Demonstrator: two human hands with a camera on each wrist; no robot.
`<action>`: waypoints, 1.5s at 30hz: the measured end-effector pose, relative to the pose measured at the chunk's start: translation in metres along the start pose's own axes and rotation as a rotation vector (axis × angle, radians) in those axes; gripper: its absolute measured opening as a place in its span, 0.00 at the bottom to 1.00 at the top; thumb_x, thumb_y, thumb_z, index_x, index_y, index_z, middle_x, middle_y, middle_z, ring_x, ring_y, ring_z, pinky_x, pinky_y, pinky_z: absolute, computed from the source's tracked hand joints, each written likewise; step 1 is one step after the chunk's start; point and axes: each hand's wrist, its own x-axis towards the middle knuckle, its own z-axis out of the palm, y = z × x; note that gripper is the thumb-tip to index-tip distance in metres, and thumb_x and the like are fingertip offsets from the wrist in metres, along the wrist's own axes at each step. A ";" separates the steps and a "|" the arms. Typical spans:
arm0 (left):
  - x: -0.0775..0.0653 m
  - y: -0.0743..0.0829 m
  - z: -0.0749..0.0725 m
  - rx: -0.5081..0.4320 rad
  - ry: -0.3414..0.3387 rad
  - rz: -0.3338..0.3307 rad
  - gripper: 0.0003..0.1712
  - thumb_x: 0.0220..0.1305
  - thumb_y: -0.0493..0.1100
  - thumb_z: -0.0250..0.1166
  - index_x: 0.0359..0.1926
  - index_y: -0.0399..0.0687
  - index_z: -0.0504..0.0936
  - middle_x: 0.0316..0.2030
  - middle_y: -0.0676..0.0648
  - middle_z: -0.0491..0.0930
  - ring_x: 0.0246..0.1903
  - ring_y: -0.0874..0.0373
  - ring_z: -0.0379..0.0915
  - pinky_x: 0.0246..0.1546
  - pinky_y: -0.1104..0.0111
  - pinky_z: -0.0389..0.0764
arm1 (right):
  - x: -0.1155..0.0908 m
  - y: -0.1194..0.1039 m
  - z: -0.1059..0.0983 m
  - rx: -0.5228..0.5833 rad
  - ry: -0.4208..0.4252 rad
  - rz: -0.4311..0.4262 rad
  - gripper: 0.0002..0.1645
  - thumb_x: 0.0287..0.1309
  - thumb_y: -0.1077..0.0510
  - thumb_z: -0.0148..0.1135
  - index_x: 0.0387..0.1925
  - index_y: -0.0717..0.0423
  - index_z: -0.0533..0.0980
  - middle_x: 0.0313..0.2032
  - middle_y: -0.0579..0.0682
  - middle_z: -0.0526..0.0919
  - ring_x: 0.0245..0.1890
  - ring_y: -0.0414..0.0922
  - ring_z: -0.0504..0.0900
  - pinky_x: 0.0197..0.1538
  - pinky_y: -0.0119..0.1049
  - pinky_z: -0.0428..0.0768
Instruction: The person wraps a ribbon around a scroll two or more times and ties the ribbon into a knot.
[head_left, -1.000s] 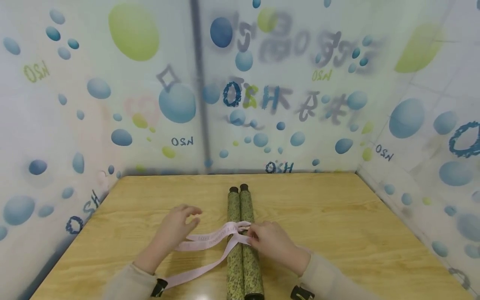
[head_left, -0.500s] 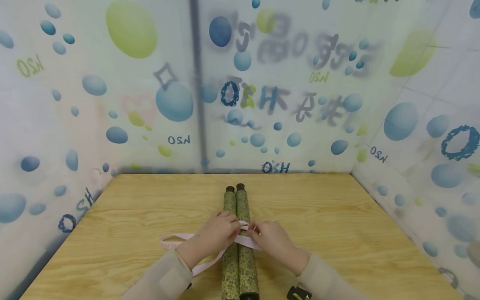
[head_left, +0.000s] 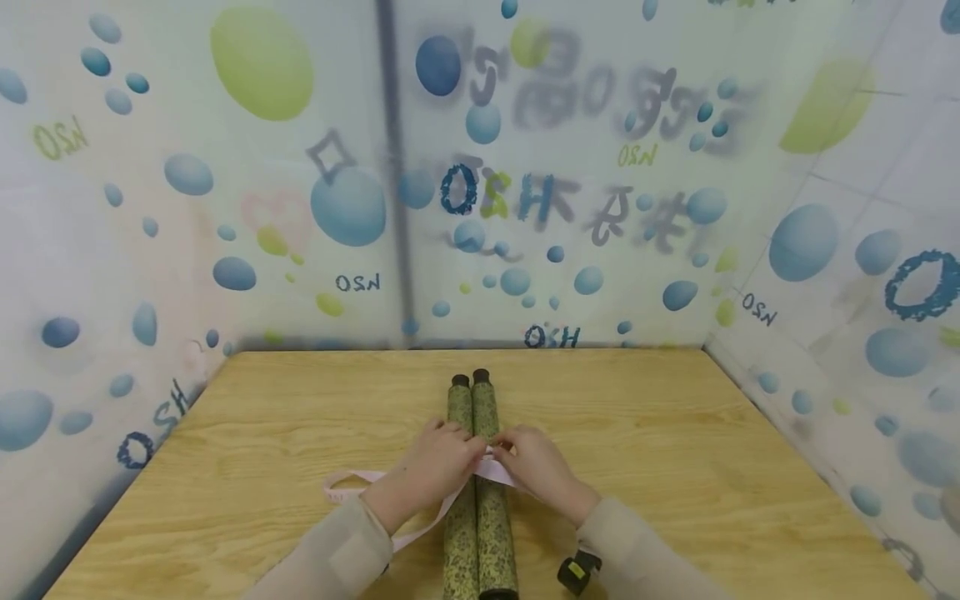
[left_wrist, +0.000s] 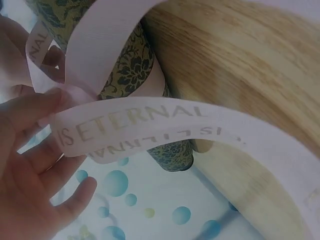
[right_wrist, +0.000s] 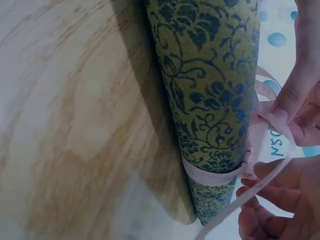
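Two rolled scrolls, a left one (head_left: 461,533) and a right one (head_left: 495,533), lie side by side on the table, covered in green-and-dark floral cloth with dark end knobs. A pale pink ribbon (head_left: 493,472) with printed lettering wraps round them. Over the scrolls, my left hand (head_left: 435,467) pinches the ribbon between thumb and fingers; a long loop (left_wrist: 150,117) trails from it in the left wrist view. My right hand (head_left: 542,468) holds the ribbon close by, fingers bent at the crossing (right_wrist: 250,162). The fingers partly hide the knot.
The scrolls rest on a wood-grain table (head_left: 637,450). Behind and beside it stand pale walls (head_left: 585,300) printed with blue and green bubbles. A small black device (head_left: 577,572) sits at my right wrist. Ribbon tails (head_left: 345,479) lie to the left.
My left hand came from left of the scrolls onto the ribbon above them and took hold of it. Both hands have since drawn slightly closer together, the right one moving a little left.
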 end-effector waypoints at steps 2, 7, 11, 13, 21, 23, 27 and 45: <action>0.002 0.000 0.000 0.011 -0.010 -0.004 0.04 0.60 0.47 0.65 0.36 0.55 0.80 0.28 0.54 0.81 0.29 0.58 0.75 0.33 0.63 0.73 | 0.001 0.001 0.001 0.026 -0.008 0.002 0.07 0.60 0.58 0.60 0.35 0.56 0.82 0.33 0.49 0.80 0.35 0.46 0.77 0.35 0.38 0.75; 0.009 -0.001 0.003 0.016 -0.092 -0.030 0.07 0.61 0.47 0.63 0.39 0.53 0.79 0.28 0.53 0.80 0.29 0.57 0.76 0.33 0.62 0.76 | 0.001 0.002 0.003 0.102 -0.015 0.026 0.07 0.61 0.56 0.59 0.32 0.55 0.81 0.31 0.46 0.81 0.31 0.43 0.76 0.32 0.34 0.73; 0.013 0.000 0.004 0.009 -0.149 -0.072 0.09 0.60 0.47 0.65 0.40 0.51 0.79 0.26 0.51 0.79 0.28 0.56 0.77 0.34 0.59 0.76 | -0.001 0.002 0.003 0.156 -0.003 0.046 0.08 0.61 0.56 0.59 0.31 0.55 0.79 0.29 0.46 0.80 0.25 0.39 0.74 0.27 0.30 0.71; 0.015 0.000 0.004 0.031 -0.165 -0.088 0.10 0.60 0.47 0.64 0.41 0.51 0.80 0.26 0.51 0.80 0.28 0.56 0.77 0.36 0.58 0.76 | -0.002 0.002 0.004 0.170 0.007 0.052 0.07 0.61 0.56 0.59 0.31 0.55 0.78 0.27 0.46 0.80 0.23 0.37 0.72 0.25 0.30 0.70; 0.018 0.000 0.009 0.028 -0.114 -0.132 0.09 0.60 0.51 0.64 0.33 0.53 0.84 0.24 0.51 0.75 0.23 0.58 0.74 0.35 0.57 0.74 | -0.003 0.004 0.008 0.288 0.008 0.029 0.04 0.59 0.60 0.60 0.36 0.56 0.77 0.30 0.46 0.79 0.26 0.39 0.72 0.27 0.31 0.70; 0.018 0.000 0.011 0.021 -0.102 -0.146 0.09 0.61 0.52 0.62 0.33 0.53 0.84 0.27 0.50 0.73 0.22 0.59 0.72 0.33 0.58 0.74 | -0.003 0.005 0.009 0.304 -0.003 0.012 0.06 0.60 0.62 0.58 0.39 0.58 0.77 0.34 0.48 0.80 0.29 0.41 0.74 0.30 0.31 0.72; 0.018 0.001 0.014 0.018 -0.091 -0.147 0.11 0.62 0.52 0.62 0.37 0.52 0.83 0.31 0.50 0.75 0.25 0.59 0.73 0.32 0.61 0.72 | -0.003 0.004 0.008 0.299 -0.005 -0.010 0.10 0.61 0.64 0.55 0.43 0.61 0.76 0.36 0.52 0.81 0.33 0.45 0.77 0.32 0.32 0.74; 0.024 0.003 0.015 0.000 -0.169 -0.189 0.17 0.61 0.51 0.63 0.46 0.47 0.78 0.34 0.50 0.81 0.33 0.56 0.74 0.33 0.64 0.68 | -0.002 0.005 0.007 0.543 0.000 0.125 0.16 0.66 0.61 0.51 0.53 0.62 0.73 0.34 0.52 0.80 0.30 0.42 0.74 0.30 0.31 0.72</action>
